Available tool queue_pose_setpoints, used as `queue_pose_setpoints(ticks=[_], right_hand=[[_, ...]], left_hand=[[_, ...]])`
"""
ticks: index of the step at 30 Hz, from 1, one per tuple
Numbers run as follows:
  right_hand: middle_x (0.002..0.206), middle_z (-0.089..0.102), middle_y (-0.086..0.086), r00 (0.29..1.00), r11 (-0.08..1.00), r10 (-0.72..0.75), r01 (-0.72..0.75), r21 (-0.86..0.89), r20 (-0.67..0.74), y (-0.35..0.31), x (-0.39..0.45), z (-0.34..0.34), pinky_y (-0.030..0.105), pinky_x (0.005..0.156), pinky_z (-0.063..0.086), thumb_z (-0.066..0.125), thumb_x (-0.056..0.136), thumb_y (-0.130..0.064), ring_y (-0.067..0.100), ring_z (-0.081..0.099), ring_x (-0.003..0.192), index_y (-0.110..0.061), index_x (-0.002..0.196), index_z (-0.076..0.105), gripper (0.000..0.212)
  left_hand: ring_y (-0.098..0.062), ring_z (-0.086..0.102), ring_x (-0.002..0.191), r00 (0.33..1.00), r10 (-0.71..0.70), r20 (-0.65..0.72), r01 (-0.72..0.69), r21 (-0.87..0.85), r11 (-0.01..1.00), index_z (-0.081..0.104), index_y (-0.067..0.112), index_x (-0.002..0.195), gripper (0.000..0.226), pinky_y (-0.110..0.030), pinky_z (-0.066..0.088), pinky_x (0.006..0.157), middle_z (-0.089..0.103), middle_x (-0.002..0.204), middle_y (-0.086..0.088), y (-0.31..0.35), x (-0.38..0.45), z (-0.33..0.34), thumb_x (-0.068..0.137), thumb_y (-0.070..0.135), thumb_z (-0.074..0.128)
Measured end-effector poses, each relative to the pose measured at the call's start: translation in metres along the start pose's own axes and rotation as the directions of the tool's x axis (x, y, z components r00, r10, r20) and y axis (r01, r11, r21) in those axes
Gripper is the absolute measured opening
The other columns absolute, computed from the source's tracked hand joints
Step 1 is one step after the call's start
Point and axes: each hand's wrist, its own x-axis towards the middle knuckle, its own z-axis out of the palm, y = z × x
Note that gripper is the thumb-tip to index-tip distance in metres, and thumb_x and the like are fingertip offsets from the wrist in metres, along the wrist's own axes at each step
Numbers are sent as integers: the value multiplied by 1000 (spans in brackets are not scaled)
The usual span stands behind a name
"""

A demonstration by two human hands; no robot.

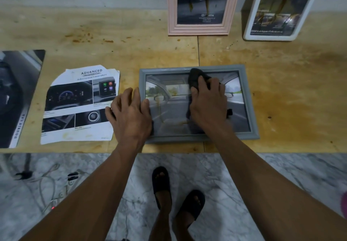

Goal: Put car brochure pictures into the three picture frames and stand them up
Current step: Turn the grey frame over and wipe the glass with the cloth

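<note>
Single head-worn wide-angle view, looking steeply down and forward over stained wooden tabletop (pixel 93 25), close range; marble floor (pixel 131 175) fills lower frame.

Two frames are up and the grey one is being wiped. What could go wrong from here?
1. The grey frame lies close to the table edge; if the left hand lets go, wiping could push it off.
2. The cloth under the right hand may smear the glass.
3. Standing it up could knock the pink frame behind.

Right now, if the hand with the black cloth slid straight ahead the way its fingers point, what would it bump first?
Probably the grey frame's far edge. The right hand points that way; the pink frame stands farther back.
</note>
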Motion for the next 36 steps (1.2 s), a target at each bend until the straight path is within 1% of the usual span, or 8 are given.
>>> queue_pose_setpoints(ticks=[7, 12, 16, 20, 24, 29, 33, 36], right_hand=[[134, 44, 9, 983, 982, -174, 169, 84, 57, -39, 2, 18, 45, 94, 36, 35, 103, -34, 31, 37, 121, -16, 143, 43, 44], [129, 47, 1, 930, 937, -349, 345, 50, 117, -49, -5, 22, 45, 90, 37, 35, 103, -36, 27, 41, 118, -25, 136, 50, 38], [123, 50, -3, 890, 900, -434, 434, 31, 143, -46, -22, 18, 41, 83, 37, 38, 101, -33, 23, 42, 110, -29, 130, 55, 34], [122, 50, -6, 854, 873, -481, 487, 22, 197, -39, -34, 13, 38, 79, 30, 42, 98, -31, 23, 41, 108, -32, 125, 56, 30], [121, 51, -9, 832, 864, -496, 502, 45, 248, -29, -52, 4, 38, 82, 34, 39, 98, -33, 21, 40, 106, -34, 123, 57, 30], [120, 51, -14, 833, 869, -482, 495, 24, 273, -3, -64, -7, 40, 87, 36, 35, 92, -35, 18, 40, 105, -35, 112, 59, 31], [114, 55, -11, 855, 879, -467, 477, 9, 226, 24, -64, -15, 40, 84, 38, 30, 88, -36, 19, 43, 100, -30, 104, 60, 34], [104, 59, -4, 857, 872, -483, 489, 9, 181, 52, -62, -20, 40, 78, 42, 36, 88, -30, 23, 50, 93, -23, 98, 61, 28]], left_hand=[[-30, 35, 137, 999, 11, -41, -11, -12, 1000, 51, 25, 142, 55, -59, 24, 112, 45, 150, 2, 1, -1, 0, 97, 49, 30], [-28, 35, 138, 999, 3, -45, -4, -6, 1000, 49, 28, 143, 53, -58, 23, 113, 44, 150, 5, -2, 0, 4, 100, 48, 25], [-27, 35, 138, 999, 2, -52, -2, -13, 1000, 49, 29, 144, 45, -58, 22, 114, 44, 150, 5, -4, 1, 6, 104, 42, 31], [-27, 33, 138, 999, 4, -42, -5, -14, 1000, 48, 29, 143, 43, -56, 20, 115, 43, 150, 5, -4, 1, 4, 105, 39, 31], [-28, 28, 141, 1000, -3, -7, 3, -27, 1000, 45, 28, 146, 43, -55, 16, 117, 39, 152, 4, -4, 1, 0, 105, 38, 34], [-28, 28, 139, 999, 18, 28, -18, 7, 1000, 46, 29, 142, 48, -55, 19, 115, 38, 153, 6, -3, 2, -1, 102, 55, 36], [-29, 27, 141, 999, 2, 33, -2, -4, 1000, 47, 29, 142, 48, -57, 18, 115, 36, 154, 5, -1, 1, -2, 101, 53, 39], [-30, 27, 141, 999, 3, 32, -3, -7, 1000, 47, 29, 141, 47, -59, 18, 115, 37, 154, 4, -1, 1, -2, 101, 52, 40]])
